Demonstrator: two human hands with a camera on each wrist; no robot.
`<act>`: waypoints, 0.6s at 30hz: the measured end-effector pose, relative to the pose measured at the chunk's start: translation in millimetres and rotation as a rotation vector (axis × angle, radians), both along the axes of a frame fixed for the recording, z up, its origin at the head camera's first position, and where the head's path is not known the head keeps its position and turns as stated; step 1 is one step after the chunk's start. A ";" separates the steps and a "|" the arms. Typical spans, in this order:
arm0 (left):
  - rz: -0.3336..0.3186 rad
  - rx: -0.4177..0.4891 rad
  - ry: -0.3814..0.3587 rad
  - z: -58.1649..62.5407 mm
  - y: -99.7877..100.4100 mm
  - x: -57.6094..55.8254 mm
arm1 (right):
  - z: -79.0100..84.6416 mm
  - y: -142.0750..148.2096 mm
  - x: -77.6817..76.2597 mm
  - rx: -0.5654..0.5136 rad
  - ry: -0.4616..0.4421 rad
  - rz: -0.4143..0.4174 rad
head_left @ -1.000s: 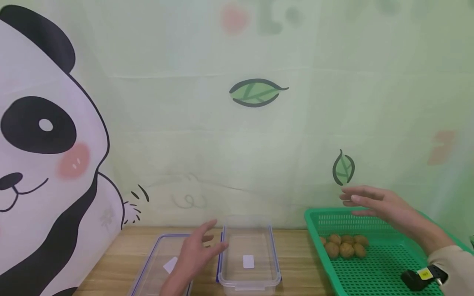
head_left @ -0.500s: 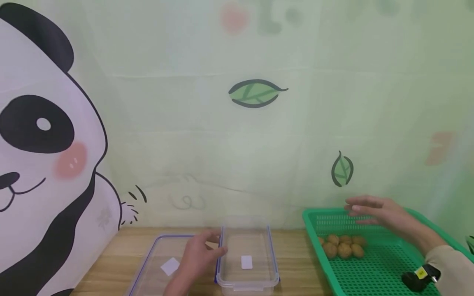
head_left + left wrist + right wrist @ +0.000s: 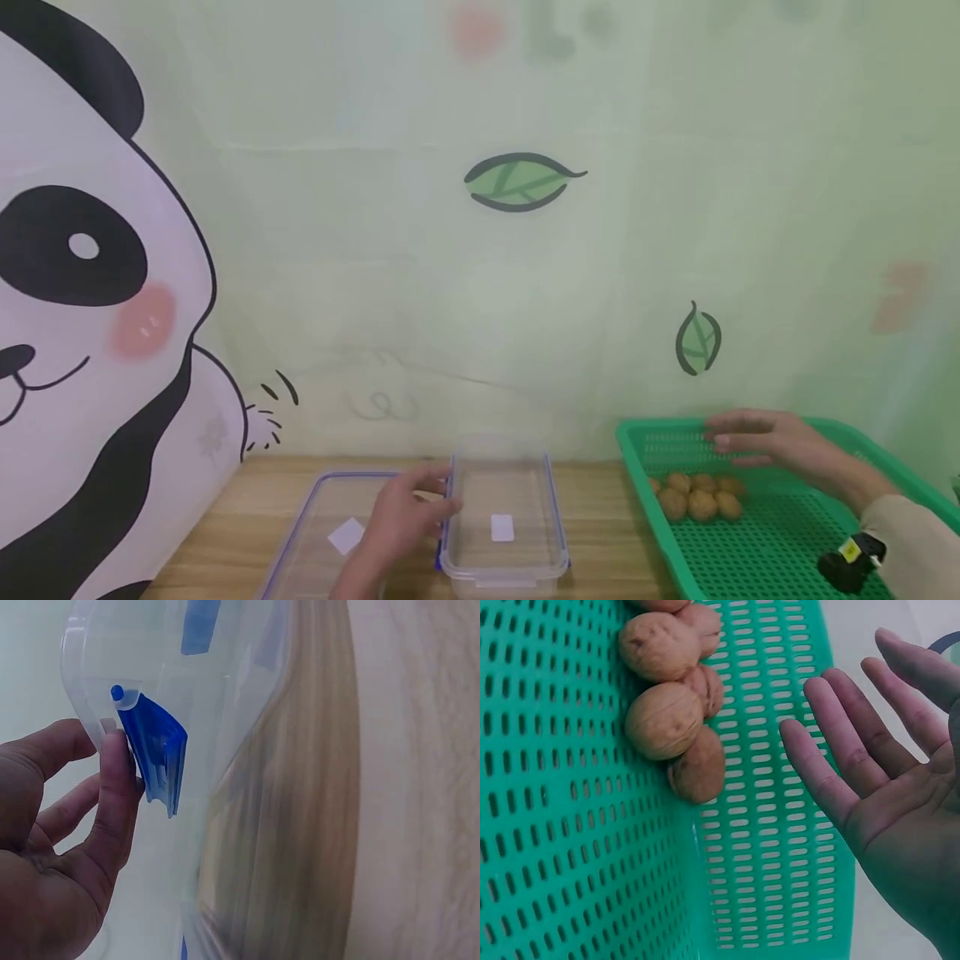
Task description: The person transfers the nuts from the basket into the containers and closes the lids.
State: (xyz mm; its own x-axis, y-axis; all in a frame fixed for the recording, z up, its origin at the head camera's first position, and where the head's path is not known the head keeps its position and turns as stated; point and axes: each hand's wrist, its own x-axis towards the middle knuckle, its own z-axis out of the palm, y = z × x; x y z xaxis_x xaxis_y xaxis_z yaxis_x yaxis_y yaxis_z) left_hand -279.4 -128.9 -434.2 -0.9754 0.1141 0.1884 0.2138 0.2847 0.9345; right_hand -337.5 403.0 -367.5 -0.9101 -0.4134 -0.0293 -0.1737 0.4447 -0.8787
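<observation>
A clear plastic food container with blue edging and a white label stands in the middle of the table. My left hand holds its left side, the thumb over the rim. In the left wrist view, the fingers meet the rim right beside a blue latch that hangs down. Over the back of a green basket, my right hand has its fingers extended and nothing in them. Several walnuts lie at the basket's left side; the right wrist view shows these walnuts apart from the fingertips.
Left of the container lies another clear, blue-edged plastic piece with a white label. The wooden table ends at a green backdrop printed with a panda and leaves.
My left hand has moved in to the container's left rim and stayed there. My right hand has come down lower over the basket, fingers still extended.
</observation>
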 end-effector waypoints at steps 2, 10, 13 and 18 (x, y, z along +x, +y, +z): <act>-0.001 0.011 -0.009 -0.7 0.4 -0.8 | -2.7 2.2 0.7 0.011 0.003 0.007; 0.010 0.044 -0.053 -2.9 -0.3 -1.2 | -10.3 5.8 1.4 0.081 0.008 -0.006; 0.013 0.049 -0.061 -3.1 0.7 -1.8 | -13.0 9.8 1.7 0.102 0.008 -0.002; 0.021 0.057 -0.068 -3.6 2.5 -2.6 | -14.1 13.5 3.9 0.148 0.004 -0.012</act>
State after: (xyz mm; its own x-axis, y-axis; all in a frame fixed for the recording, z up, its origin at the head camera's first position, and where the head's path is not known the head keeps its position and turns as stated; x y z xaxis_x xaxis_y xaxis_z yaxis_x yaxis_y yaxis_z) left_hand -282.0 -126.5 -437.8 -0.9882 0.0841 0.1278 0.1442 0.2340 0.9615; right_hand -333.6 416.5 -381.6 -0.9153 -0.3936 -0.0856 -0.1708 0.5717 -0.8025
